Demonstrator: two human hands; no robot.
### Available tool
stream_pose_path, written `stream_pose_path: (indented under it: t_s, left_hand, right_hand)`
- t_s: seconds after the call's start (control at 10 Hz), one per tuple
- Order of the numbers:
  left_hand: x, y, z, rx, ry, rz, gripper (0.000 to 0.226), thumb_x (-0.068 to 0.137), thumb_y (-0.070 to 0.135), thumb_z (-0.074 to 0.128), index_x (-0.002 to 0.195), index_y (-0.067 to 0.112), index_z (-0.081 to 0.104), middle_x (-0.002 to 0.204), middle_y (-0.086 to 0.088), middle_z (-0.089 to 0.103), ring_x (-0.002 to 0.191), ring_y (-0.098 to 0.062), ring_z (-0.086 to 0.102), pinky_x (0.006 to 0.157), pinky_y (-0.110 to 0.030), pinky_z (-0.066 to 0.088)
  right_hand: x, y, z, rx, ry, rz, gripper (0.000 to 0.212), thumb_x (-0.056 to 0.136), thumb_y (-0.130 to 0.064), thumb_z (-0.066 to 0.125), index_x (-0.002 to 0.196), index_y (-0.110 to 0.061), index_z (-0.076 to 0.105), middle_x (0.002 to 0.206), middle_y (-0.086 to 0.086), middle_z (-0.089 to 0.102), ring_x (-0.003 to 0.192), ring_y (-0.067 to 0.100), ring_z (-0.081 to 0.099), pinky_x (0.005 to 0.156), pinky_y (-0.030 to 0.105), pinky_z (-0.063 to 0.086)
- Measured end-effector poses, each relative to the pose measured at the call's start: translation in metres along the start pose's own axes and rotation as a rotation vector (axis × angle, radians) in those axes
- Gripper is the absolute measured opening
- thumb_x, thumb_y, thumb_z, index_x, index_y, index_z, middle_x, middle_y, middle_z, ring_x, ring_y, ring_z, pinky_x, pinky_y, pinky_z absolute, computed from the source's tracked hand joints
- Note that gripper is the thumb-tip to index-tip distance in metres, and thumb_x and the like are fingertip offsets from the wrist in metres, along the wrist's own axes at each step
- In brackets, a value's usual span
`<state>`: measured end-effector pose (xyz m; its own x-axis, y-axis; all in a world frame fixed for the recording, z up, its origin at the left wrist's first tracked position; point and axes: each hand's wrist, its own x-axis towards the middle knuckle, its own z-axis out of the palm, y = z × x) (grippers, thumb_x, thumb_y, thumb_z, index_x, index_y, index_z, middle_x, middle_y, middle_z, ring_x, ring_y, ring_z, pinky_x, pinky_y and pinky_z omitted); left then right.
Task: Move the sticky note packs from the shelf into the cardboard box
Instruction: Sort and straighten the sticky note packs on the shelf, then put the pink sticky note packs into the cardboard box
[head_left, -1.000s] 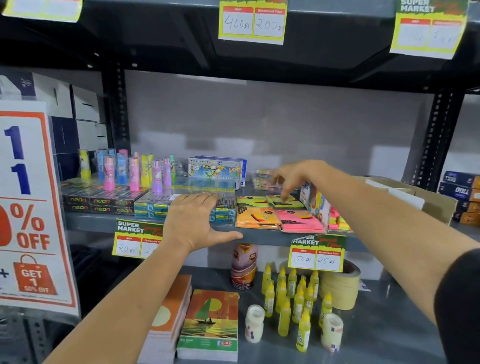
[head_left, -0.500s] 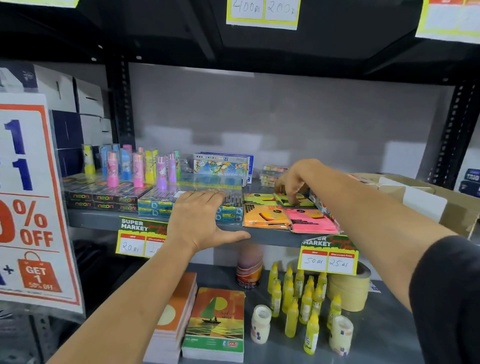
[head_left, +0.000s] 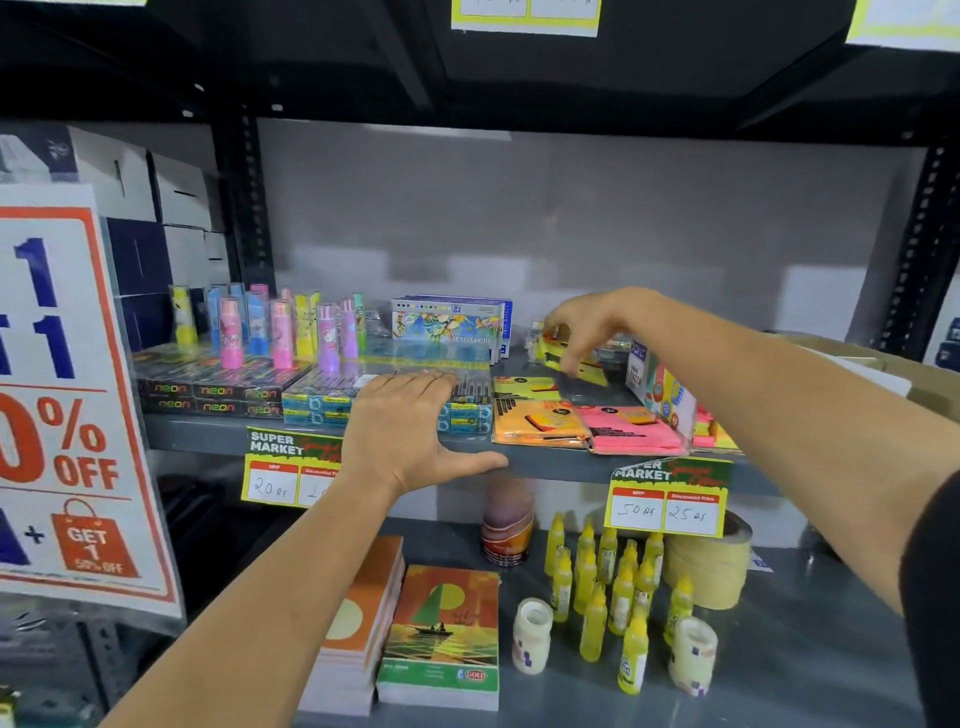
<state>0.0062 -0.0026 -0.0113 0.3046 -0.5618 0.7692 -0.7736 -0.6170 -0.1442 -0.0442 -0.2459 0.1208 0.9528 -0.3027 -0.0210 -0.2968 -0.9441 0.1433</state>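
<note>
Sticky note packs lie on the middle shelf (head_left: 550, 465): an orange pack (head_left: 535, 426), a pink pack (head_left: 636, 434) and a yellow-green pack (head_left: 522, 387) behind them. My right hand (head_left: 602, 325) reaches over them, its fingers closed on a yellow sticky note pack (head_left: 558, 356) that is tilted and raised off the shelf. My left hand (head_left: 410, 431) rests flat, fingers apart, on the shelf edge and on blue pen boxes (head_left: 317, 410), holding nothing. The cardboard box (head_left: 930, 376) stands on the same shelf at the far right, partly hidden behind my right arm.
Upright colourful tubes (head_left: 280, 332), neon boxes (head_left: 202, 392) and an oil pastel box (head_left: 447, 327) fill the left of the shelf. A clear pack (head_left: 660, 387) leans beside the notes. Below stand notebooks (head_left: 441, 634), yellow glue bottles (head_left: 608, 582) and tape rolls (head_left: 711, 566). A sale poster (head_left: 67, 395) hangs at the left.
My right hand went from pressing on the packs at the back to closing on the yellow pack and raising it. My left hand stayed on the shelf edge. The view shifted slightly.
</note>
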Motion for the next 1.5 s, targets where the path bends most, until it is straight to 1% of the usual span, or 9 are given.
stream_pose_path:
  t_s: [0.1,0.3,0.4,0.7,0.9,1.1,1.2,1.3,1.5]
  left_hand:
    - [0.000,0.000,0.000,-0.004,0.000,-0.002,0.107,0.060,0.099,0.024,0.112,0.016,0.068,0.109,0.000,0.071,0.102,-0.020,0.066,0.088,-0.035,0.048]
    - [0.000,0.000,-0.001,0.002,-0.008,-0.007,0.107,0.059,0.099,0.025,0.113,0.016,0.067,0.110,0.000,0.071,0.102,-0.020,0.066,0.088,-0.035,0.047]
    - [0.000,-0.001,0.001,0.001,-0.001,-0.009,0.108,0.059,0.099,0.025,0.113,0.016,0.067,0.111,0.000,0.071,0.104,-0.020,0.065,0.089,-0.036,0.046]
    - [0.000,-0.002,0.003,0.011,0.008,-0.013,0.108,0.060,0.099,0.025,0.114,0.017,0.067,0.111,0.000,0.071,0.103,-0.020,0.065,0.088,-0.037,0.047]
    - [0.000,-0.002,0.003,0.007,0.015,-0.002,0.106,0.060,0.099,0.027,0.113,0.016,0.068,0.109,0.000,0.071,0.102,-0.020,0.066,0.087,-0.036,0.048]
    - [0.000,-0.001,0.002,0.023,0.025,0.004,0.105,0.060,0.098,0.028,0.110,0.016,0.069,0.104,0.000,0.072,0.096,-0.021,0.067,0.083,-0.035,0.049]
    - [0.000,0.000,0.002,0.030,0.034,0.007,0.104,0.060,0.098,0.028,0.110,0.017,0.069,0.104,0.000,0.072,0.097,-0.021,0.068,0.083,-0.035,0.050]
    - [0.000,-0.001,0.003,0.022,0.050,0.008,0.103,0.061,0.097,0.029,0.111,0.017,0.069,0.107,0.000,0.072,0.099,-0.021,0.067,0.085,-0.035,0.049]
    - [0.000,0.000,0.003,0.000,0.062,0.015,0.100,0.061,0.097,0.032,0.106,0.016,0.070,0.102,0.000,0.073,0.095,-0.021,0.068,0.081,-0.034,0.050]
  right_hand:
    - [0.000,-0.014,0.000,0.087,0.018,-0.117,0.075,0.073,-0.029,0.077,0.137,-0.011,0.043,0.134,0.007,0.050,0.111,0.019,0.049,0.093,0.030,0.041]
    - [0.005,-0.040,0.006,0.098,-0.034,-0.226,0.054,0.074,-0.029,0.074,0.124,-0.011,0.060,0.124,0.007,0.060,0.113,0.024,0.054,0.100,0.044,0.043]
    - [0.008,-0.042,0.010,0.065,-0.096,-0.218,0.051,0.074,-0.032,0.075,0.120,-0.014,0.063,0.123,0.004,0.061,0.115,0.022,0.054,0.098,0.037,0.044]
    - [0.002,-0.033,0.019,0.210,-0.129,-0.237,0.063,0.079,-0.035,0.074,0.135,-0.019,0.050,0.139,0.002,0.051,0.125,0.019,0.048,0.108,0.041,0.037]
    - [-0.026,-0.027,0.016,0.271,0.188,-0.141,0.057,0.081,-0.045,0.069,0.127,-0.014,0.056,0.132,0.004,0.058,0.115,0.021,0.056,0.096,0.031,0.044]
    - [-0.106,-0.018,0.033,0.368,0.849,0.264,0.047,0.080,-0.056,0.062,0.108,-0.019,0.064,0.114,0.004,0.066,0.105,0.026,0.059,0.079,0.036,0.049]
    - [-0.158,-0.026,0.069,0.371,1.146,0.406,0.048,0.079,-0.064,0.057,0.099,-0.021,0.064,0.097,0.001,0.067,0.085,0.022,0.059,0.059,0.028,0.037]
    - [-0.189,-0.046,0.103,0.384,1.260,0.496,0.049,0.077,-0.067,0.057,0.099,-0.024,0.063,0.100,-0.001,0.064,0.086,0.024,0.058,0.058,0.027,0.034]
    - [-0.194,-0.071,0.150,0.452,1.113,0.581,0.064,0.072,-0.068,0.061,0.117,-0.023,0.056,0.108,0.004,0.061,0.094,0.029,0.056,0.065,0.035,0.046]
